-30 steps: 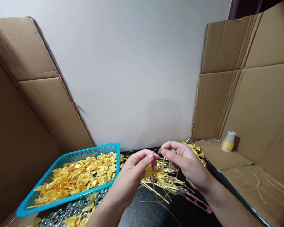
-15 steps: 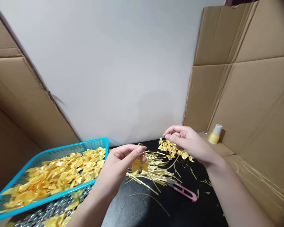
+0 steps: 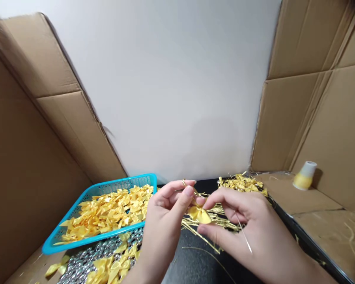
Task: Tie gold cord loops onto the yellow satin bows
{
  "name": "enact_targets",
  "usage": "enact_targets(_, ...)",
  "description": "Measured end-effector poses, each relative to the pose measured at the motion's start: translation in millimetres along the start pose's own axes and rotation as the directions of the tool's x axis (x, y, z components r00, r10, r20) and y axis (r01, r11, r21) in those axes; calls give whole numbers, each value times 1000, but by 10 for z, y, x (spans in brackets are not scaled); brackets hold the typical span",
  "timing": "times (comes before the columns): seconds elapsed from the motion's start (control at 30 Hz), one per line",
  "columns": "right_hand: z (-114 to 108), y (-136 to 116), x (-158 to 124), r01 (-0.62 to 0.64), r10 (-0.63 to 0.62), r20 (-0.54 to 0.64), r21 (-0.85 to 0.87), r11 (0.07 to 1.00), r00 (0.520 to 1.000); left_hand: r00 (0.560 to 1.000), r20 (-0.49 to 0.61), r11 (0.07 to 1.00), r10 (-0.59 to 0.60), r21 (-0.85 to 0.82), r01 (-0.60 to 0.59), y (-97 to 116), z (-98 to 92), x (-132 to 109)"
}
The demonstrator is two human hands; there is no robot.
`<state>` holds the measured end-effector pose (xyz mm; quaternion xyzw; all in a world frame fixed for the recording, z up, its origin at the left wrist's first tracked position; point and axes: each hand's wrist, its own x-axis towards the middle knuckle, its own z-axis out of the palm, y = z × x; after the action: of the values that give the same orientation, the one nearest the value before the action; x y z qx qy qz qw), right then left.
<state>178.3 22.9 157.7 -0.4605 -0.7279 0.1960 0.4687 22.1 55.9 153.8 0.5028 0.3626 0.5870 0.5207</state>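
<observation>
A black bench, with a turquoise basket of yellow bows at its left. Above the bench, the left hand pinches a single bow between its fingers; the right hand's fingers are at its edge, their grip unclear.

- We see a plain white wall rising beyond the fingers.
- On it, above our fingers, we notice a soft grey shadow.
- Well left of our fingers, we have creased brown cardboard panels.
- Well right of them, we find a tall cardboard screen.
- Also right of our fingers, we see a white-and-yellow cone standing on flat cardboard.
</observation>
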Motion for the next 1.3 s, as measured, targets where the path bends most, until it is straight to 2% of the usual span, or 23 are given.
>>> enact_targets(0.2,2,-26,-15,118,-119,-31,-48,992,992,990,-52,986,135,109,-129,29,21,-80)
enact_targets(0.33,8,-40,-11,145,-146,-8,-58,988,989,984,-74,981,164,119,-155,31,22,-86)
enact_targets(0.53,-10,-38,-16,142,-142,13,-81,986,990,990,-81,992,112,65,-107,-10,-6,-49)
enact_targets(0.8,-1,-88,-27,113,-120,-106,-69,991,987,995,2,995,102,7,-102,4,5,-56)
enact_targets(0.9,31,-64,-17,114,-121,-90,-86,990,989,994,34,994,107,-7,-107,8,11,-71)
enact_targets(1.0,41,-25,-4,69,-72,-75,-46,997,995,995,32,995,97,-24,-96,12,22,-81)
enact_targets(1.2,24,-9,27,43,-46,-97,-25,999,994,1000,21,989,21,-149,-17,55,79,-87)
enact_targets(1.3,21,-6,31,19,-20,-98,-4,1000,995,998,68,983,17,-183,-5,49,62,-61)
